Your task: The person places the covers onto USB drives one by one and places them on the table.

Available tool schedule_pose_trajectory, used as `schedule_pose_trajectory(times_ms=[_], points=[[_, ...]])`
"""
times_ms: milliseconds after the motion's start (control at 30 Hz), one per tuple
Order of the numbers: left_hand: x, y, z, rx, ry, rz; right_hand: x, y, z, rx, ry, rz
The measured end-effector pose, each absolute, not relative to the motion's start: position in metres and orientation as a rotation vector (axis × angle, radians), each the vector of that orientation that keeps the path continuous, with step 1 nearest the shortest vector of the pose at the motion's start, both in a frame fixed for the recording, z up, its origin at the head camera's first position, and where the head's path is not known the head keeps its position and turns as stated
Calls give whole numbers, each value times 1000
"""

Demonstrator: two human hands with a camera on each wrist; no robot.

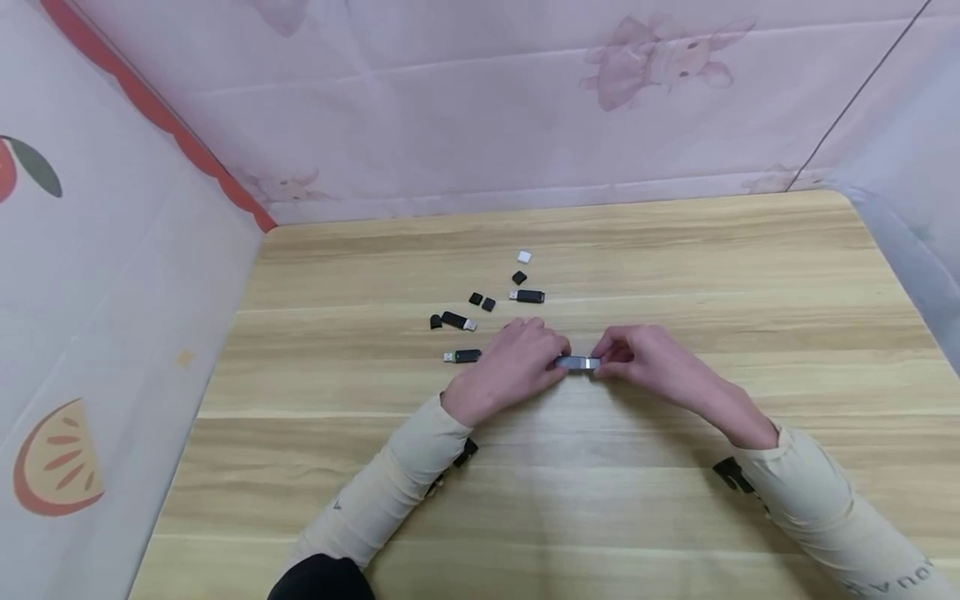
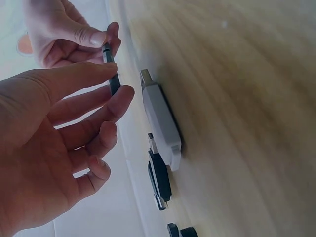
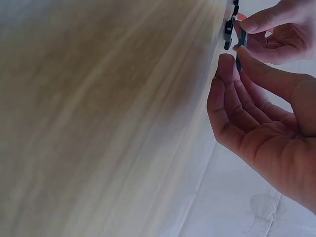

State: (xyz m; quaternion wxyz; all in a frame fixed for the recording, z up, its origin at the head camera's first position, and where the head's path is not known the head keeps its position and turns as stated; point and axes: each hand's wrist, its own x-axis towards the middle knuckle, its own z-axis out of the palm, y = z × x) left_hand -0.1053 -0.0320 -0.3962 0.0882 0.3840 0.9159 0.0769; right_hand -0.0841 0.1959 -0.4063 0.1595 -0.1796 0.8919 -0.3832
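Over the middle of the table, my left hand (image 1: 517,360) pinches one end of a slim dark grey USB flash drive (image 1: 574,362) between thumb and finger. At its other end, the thumb and fingers of my right hand (image 1: 651,360) grip the tip. A bright metal band shows near the right fingertips; whether a cap is separate there I cannot tell. In the left wrist view the same drive (image 2: 114,79) spans both hands, slightly above the table. Beside my left hand lies a white USB flash drive (image 2: 163,118), hidden in the head view.
Left of my left hand lies a black drive with a green-edged plug (image 1: 462,357). Farther back are two more black drives, one at left (image 1: 458,321), one at right (image 1: 528,296). Several small black caps (image 1: 488,305) and a white cap (image 1: 524,257) lie around them.
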Motion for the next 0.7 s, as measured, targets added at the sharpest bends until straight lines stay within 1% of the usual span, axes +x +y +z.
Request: schedule_pose_trajectory(times_ms=[700], points=[[-97,-29,-401,1184,2726,163,-83,188,-411,-550,2583,-967]])
